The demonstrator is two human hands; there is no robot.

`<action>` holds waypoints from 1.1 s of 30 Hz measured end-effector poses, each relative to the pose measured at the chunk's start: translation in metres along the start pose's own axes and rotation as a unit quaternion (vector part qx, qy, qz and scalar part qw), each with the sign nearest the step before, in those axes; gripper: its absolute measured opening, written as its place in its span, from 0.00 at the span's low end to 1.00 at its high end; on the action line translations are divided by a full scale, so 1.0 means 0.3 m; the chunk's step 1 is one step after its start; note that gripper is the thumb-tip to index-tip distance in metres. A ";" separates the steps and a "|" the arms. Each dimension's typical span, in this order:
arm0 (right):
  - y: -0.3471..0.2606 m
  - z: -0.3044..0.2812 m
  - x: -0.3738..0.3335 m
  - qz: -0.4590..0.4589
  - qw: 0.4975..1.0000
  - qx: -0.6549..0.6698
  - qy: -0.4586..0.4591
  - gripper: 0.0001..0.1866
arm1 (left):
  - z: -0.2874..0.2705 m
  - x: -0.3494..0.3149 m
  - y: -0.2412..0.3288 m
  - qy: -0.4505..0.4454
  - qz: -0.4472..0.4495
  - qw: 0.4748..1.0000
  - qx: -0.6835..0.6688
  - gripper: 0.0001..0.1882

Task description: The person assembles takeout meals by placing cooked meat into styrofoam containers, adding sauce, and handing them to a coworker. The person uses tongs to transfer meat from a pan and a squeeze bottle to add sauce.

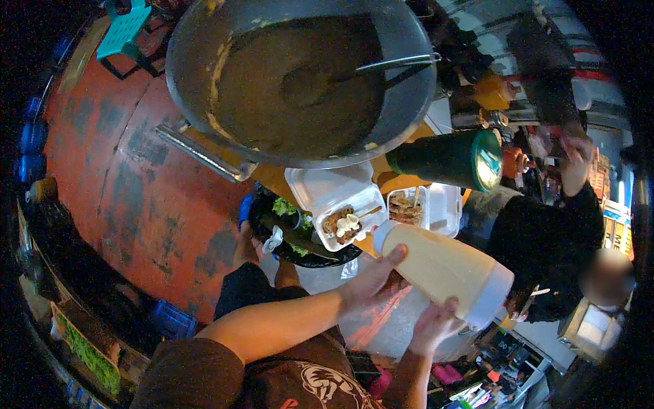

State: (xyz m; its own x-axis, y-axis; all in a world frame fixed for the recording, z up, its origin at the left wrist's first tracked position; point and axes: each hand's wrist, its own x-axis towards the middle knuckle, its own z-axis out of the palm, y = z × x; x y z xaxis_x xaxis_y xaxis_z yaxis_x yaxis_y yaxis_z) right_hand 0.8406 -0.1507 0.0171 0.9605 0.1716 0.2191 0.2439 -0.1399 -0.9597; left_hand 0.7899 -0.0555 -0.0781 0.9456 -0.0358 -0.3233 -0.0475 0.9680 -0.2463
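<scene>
Between both hands I hold a large plastic squeeze bottle (443,269), filled with something pale cream. It lies tilted, its narrow end pointing to the upper left and its wide base to the lower right. My left hand (376,278) grips it nearer the narrow end, thumb along the side. Under the base, my right hand (436,323) is closed around its lower side. Just beyond the narrow end sits an open white foam takeaway box (332,185) with brown food (334,222) topped by a white dollop. A second open foam box (443,211) with food stands to its right.
A huge metal pot (178,75) of thick brown contents, with a ladle (398,63), fills the far side. A dark green container (436,158) stands by it. Left of the boxes is a black-lined bin (306,258) with greens. A co-worker in black (545,242) is on the right.
</scene>
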 end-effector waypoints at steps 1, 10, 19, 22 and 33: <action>-0.032 -0.040 -0.001 0.002 1.000 -0.010 0.003 0.35 | 0.054 -0.016 -0.004 -0.027 -0.009 1.000 -0.011 0.32; -0.126 -0.060 -0.009 -0.112 0.992 -0.045 -0.029 0.35 | 0.092 0.053 -0.124 -0.125 -0.087 0.988 0.015 0.36; 0.062 -0.023 0.050 -0.021 0.997 -0.069 0.011 0.38 | 0.021 0.186 -0.115 -0.139 -0.019 0.989 0.054 0.41; 0.110 0.040 0.112 -0.067 0.996 -0.041 -0.040 0.51 | 0.001 0.237 -0.065 -0.053 0.005 0.998 0.033 0.43; 0.152 0.086 0.183 -0.024 0.994 -0.111 -0.004 0.40 | -0.027 0.342 -0.035 -0.074 0.039 0.996 0.036 0.39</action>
State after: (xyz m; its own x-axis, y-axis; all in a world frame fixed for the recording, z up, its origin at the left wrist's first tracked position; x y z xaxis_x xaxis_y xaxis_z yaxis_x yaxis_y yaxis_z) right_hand 0.9011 -0.1225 -0.0193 0.9459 0.1912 0.2620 0.3145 -0.3428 -0.8852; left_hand 0.8850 -0.0713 -0.1160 0.9772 0.0731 -0.1992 -0.1056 0.9817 -0.1581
